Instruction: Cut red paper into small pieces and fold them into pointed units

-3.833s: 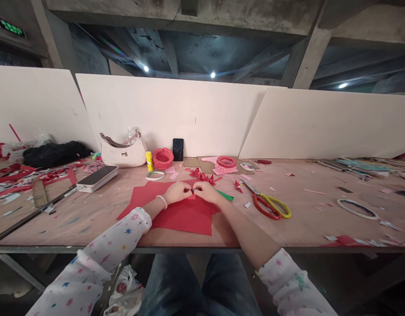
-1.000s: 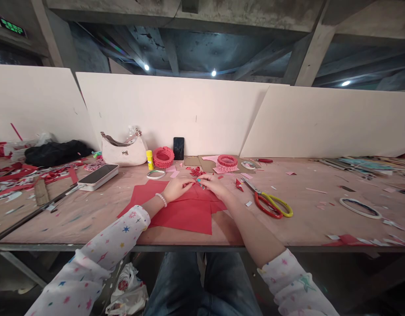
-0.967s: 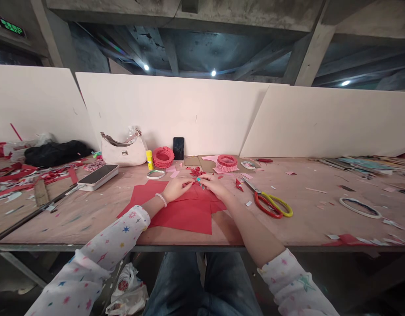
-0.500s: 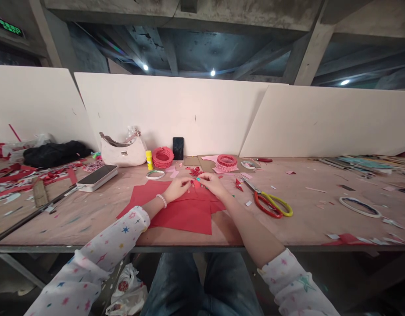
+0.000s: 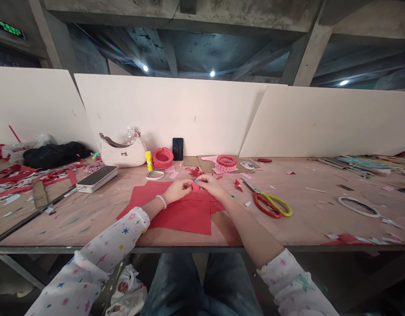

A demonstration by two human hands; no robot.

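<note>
Between my two hands is a small folded piece of red paper point(image 5: 195, 187). My left hand point(image 5: 179, 189), with a beaded bracelet at the wrist, pinches its left side. My right hand point(image 5: 210, 184) holds it from the right, thumb and forefinger together at its top edge. Beneath both hands lie overlapping red paper sheets point(image 5: 182, 218) on the table. Just beyond the fingers is a little heap of red folded pieces point(image 5: 194, 171). A red folded scrap point(image 5: 238, 185) rests right of my right hand.
Scissors with red and yellow handles point(image 5: 271, 204) lie to the right. Behind are a yellow glue stick point(image 5: 149, 160), red paper rings point(image 5: 163, 158), a tape roll point(image 5: 155, 175), a dark phone point(image 5: 177, 149) and a pale handbag point(image 5: 123, 151). A white power bank point(image 5: 97, 179) sits left.
The small red piece now shows a broader face between my fingers. My fingers have shifted slightly around it, while both arms stay nearly in place.
</note>
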